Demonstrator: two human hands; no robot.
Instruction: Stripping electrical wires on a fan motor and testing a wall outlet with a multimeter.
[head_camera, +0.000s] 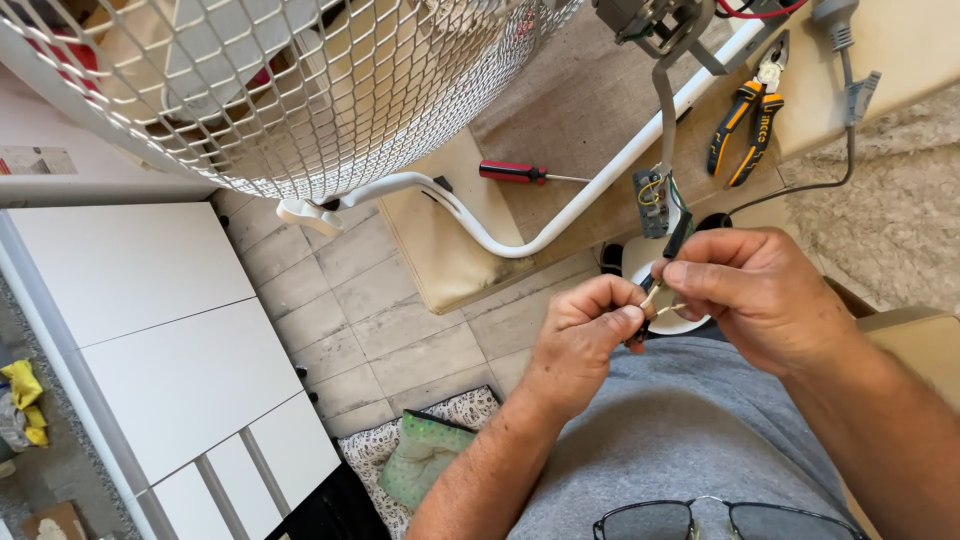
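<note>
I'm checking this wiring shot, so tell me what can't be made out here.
Head view only:
- Wire ends: too thin to tell whether joined; fingertips of the left hand and right hand cover the rest.
- Fan grille: cut off by top edge.
- Glasses: cut off by bottom edge.

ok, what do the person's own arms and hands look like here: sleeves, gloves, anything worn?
Both are bare: left hand and right hand have no gloves, rings or watch visible, and both forearms are uncovered, with no sleeve in view. The person wears a grey shirt, with dark glasses hanging at its neck.
</note>
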